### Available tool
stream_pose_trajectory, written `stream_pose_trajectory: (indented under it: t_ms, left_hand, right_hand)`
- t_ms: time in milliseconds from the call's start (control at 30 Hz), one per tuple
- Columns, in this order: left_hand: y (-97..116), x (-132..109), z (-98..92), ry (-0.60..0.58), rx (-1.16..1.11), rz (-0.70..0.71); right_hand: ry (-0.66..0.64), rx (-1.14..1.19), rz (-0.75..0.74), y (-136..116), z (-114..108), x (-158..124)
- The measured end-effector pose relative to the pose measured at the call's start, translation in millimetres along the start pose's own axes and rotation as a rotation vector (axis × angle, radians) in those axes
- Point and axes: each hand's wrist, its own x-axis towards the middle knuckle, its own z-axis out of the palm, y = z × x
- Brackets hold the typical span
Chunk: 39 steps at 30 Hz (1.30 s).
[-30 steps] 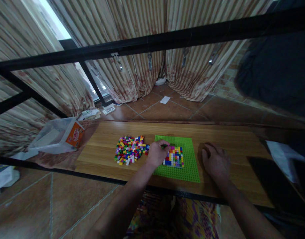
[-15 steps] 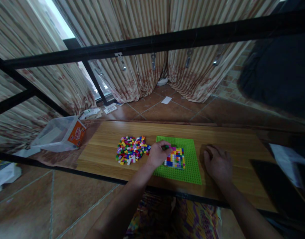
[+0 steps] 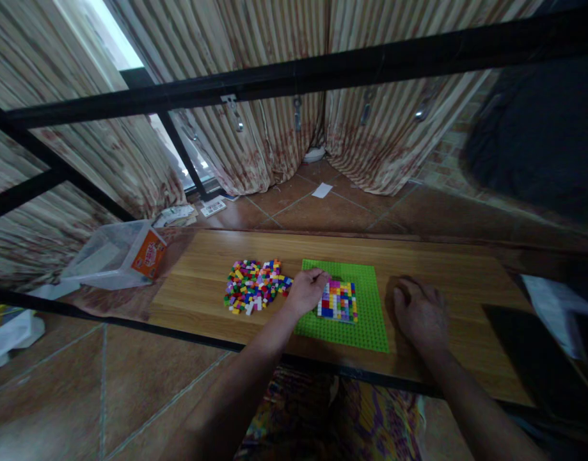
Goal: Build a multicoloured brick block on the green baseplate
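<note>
A green baseplate [image 3: 368,326] lies on the wooden tabletop, bearing a tight block of small multicoloured building bricks [image 3: 339,302]. My left hand [image 3: 307,291] is over the plate's left part, at the upper left corner of that block. Its thumb and forefinger are pinched together; whatever is between them is hidden. To its left spreads a pile of loose building bricks [image 3: 255,286] in many colours. My right hand [image 3: 422,315] rests on the tabletop to the right of the baseplate, fingers loosely bent and apart, holding nothing.
A clear plastic tub [image 3: 109,256] with an orange label stands left of the wooden tabletop [image 3: 188,275]. A dark flat object [image 3: 519,346] lies at the right end. A black metal bar [image 3: 294,80] crosses beyond the table, before striped curtains [image 3: 274,147].
My left fingertips have shifted slightly at the block's corner, and the green piece seen beside them is no longer visible. My right hand stays put. The view has tilted slightly.
</note>
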Motion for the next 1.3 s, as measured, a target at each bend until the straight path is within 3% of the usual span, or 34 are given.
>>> stream_pose_trajectory:
  t_ms: [667, 1300]
  left_hand:
    - [-3, -6, 9.9, 0.115, 0.053, 0.044]
    - [-7, -9, 10.6, 0.126, -0.008, 0.068]
  right_hand:
    - [0.018, -0.003, -0.016, 5, 4, -1]
    - [0.046, -0.004, -0.038, 5, 7, -1]
